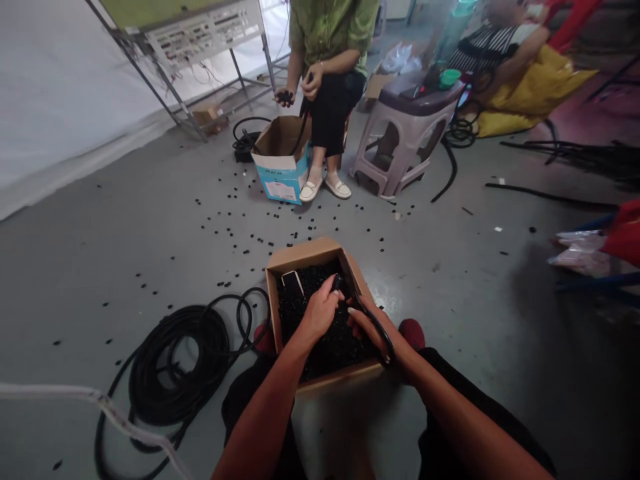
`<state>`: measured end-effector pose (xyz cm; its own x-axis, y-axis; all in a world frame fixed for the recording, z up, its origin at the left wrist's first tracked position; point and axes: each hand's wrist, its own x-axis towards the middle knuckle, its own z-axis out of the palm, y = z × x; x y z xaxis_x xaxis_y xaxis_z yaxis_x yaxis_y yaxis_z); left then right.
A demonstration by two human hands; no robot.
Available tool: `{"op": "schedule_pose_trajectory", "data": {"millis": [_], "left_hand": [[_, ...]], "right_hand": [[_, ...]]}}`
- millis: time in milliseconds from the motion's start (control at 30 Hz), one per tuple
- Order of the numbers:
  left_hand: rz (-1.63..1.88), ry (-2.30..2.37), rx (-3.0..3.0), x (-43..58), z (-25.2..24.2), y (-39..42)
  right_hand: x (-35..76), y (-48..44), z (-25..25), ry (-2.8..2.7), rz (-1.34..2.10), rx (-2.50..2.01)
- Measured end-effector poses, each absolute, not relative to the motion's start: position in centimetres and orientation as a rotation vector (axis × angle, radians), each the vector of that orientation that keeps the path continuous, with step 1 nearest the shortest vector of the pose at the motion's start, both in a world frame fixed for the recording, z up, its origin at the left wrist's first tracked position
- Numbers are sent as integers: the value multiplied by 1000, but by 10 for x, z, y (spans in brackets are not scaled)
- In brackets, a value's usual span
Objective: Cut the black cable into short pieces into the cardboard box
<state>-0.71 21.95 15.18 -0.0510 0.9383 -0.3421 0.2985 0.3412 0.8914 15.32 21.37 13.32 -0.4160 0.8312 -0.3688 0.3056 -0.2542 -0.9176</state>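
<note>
A cardboard box (pixel 357 270) stands on the floor between my feet, filled with a layer of small black rings or bits (pixel 320 357). Over it, my left hand (pixel 320 310) is closed around a short black tube end (pixel 338 283). My right hand (pixel 367 327) is low in the box at its right side, fingers curled; whatever they grip is hidden. A black hose (pixel 379 320) runs along the box's right wall and across this hand and wrist. A dark rectangular object with a pale edge (pixel 293 283) rests on the black pieces at the left.
Coiled black hose (pixel 175 367) lies left of the box, near a pale cable (pixel 100 400). Small black rings are scattered ahead. A seated co-worker (pixel 330 73) holds black pieces over a blue-and-white carton (pixel 280 177). A plastic stool (pixel 405 133) and a yellow sack (pixel 535 93) stand farther right.
</note>
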Motion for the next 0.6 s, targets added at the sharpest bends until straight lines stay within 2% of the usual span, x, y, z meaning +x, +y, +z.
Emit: {"op": "schedule_pose_trajectory", "data": {"millis": [600], "left_hand": [[927,1414,1076,-19,150,208]], "right_hand": [[137,217,138,-1674,1608,-1199]]}}
